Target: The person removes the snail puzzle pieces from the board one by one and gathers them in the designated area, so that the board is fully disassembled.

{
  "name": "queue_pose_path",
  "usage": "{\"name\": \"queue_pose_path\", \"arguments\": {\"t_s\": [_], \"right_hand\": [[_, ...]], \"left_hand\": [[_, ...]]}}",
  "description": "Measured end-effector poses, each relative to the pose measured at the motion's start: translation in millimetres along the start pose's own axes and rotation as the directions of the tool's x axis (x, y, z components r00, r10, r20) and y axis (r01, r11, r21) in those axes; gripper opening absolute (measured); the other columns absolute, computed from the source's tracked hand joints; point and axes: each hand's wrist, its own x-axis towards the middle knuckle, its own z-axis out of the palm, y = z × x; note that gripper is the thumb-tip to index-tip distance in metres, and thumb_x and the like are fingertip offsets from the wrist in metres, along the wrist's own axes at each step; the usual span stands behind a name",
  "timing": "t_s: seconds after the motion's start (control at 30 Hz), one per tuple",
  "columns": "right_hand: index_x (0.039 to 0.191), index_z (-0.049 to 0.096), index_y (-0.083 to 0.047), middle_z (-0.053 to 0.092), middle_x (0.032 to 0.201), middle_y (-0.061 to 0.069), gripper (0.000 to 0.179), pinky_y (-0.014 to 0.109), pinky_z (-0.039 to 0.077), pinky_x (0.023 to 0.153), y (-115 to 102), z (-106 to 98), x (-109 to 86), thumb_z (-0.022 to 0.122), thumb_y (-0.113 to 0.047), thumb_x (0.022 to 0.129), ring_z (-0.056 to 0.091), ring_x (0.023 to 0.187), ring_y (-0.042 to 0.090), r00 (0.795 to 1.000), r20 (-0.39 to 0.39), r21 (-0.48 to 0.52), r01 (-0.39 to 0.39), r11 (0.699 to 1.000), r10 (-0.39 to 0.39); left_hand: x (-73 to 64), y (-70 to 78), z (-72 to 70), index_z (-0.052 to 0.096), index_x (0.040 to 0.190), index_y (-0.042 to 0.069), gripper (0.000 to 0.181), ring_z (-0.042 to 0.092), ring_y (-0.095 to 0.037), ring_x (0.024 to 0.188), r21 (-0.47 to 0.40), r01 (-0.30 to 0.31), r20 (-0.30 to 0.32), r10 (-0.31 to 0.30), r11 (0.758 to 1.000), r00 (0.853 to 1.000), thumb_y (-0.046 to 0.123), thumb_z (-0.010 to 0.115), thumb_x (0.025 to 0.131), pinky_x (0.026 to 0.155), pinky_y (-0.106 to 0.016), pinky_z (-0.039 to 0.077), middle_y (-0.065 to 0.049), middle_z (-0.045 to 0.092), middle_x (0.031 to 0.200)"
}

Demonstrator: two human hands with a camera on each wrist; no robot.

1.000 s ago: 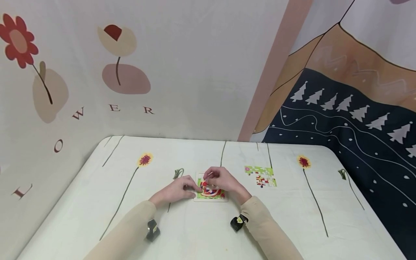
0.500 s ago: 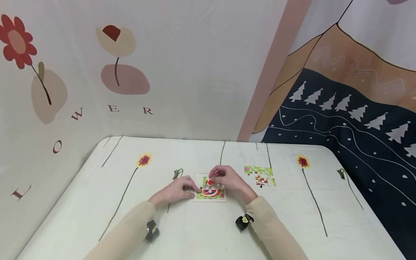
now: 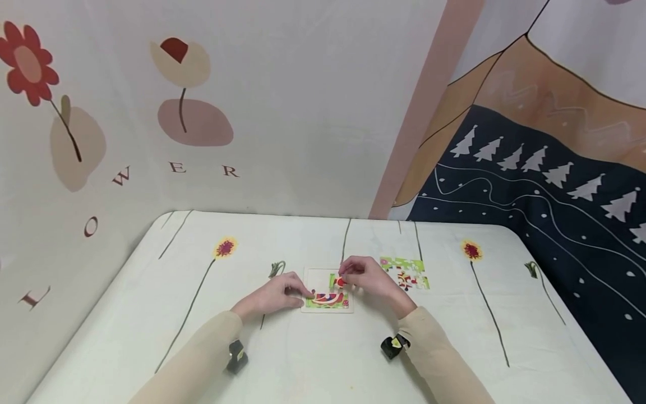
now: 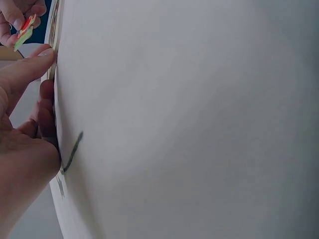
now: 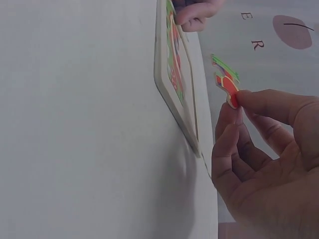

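Observation:
My left hand holds the left edge of a light-coloured puzzle tray, its fingertips on the frame and the pieces beside it. Along the tray's near side lie joined jigsaw pieces in red, purple and green; its far part shows bare backing. Over the tray's right side, my right hand pinches a jigsaw piece, red with green, between thumb and fingertips. In the right wrist view this piece is held up clear of the tray, tilted. The left wrist view shows only a sliver of the tray's edge.
Several jigsaw pieces, green, white and red, lie together on the table to the right of the tray, just beyond the right hand. A white cloth printed with flowers covers the table. A printed fabric wall rises behind the table.
My right hand has moved right with the pinched jigsaw piece, from the tray's left part to its right side, uncovering bare backing. My left hand stays at the tray's left edge.

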Motion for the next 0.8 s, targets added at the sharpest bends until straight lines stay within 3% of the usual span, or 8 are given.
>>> {"name": "queue_pose_path", "arguments": {"t_s": [0.3,0.63,0.8], "right_hand": [[0.099,0.065,0.003,0.065,0.088,0.008,0.012,0.028,0.045,0.068,2.1,-14.1,-11.4,0.062,-0.001,0.088,0.058,0.078,0.015,0.999,-0.049,-0.047,-0.006,0.999,0.004],[0.100,0.065,0.005,0.066,0.089,0.012,0.012,0.029,0.044,0.067,4.1,-30.2,-19.7,0.062,0.001,0.089,0.059,0.078,0.018,0.995,-0.087,-0.025,-0.048,0.999,0.045],[0.099,0.062,0.011,0.065,0.091,0.021,0.013,0.030,0.045,0.068,-11.6,-38.1,-28.3,0.059,0.005,0.089,0.059,0.079,0.022,0.994,-0.096,-0.031,-0.057,0.998,0.054]], "left_hand": [[0.5,1.7,-0.6,0.075,0.101,0.012,0.018,0.052,-0.018,0.098,0.012,0.001,0.004,-0.001,1.000,1.000,0.006,0.070,0.085,0.088,-0.040,0.040,0.004,0.058,0.100],[-1.5,1.4,-0.8,0.075,0.101,0.013,0.017,0.052,-0.018,0.098,-0.007,0.006,0.004,-0.006,1.000,1.000,0.007,0.070,0.086,0.088,-0.040,0.040,0.004,0.058,0.102],[-1.2,1.5,-0.6,0.075,0.101,0.012,0.017,0.052,-0.018,0.098,-0.010,0.001,0.003,-0.001,1.000,1.000,0.006,0.070,0.086,0.088,-0.040,0.040,0.003,0.058,0.102]]}}
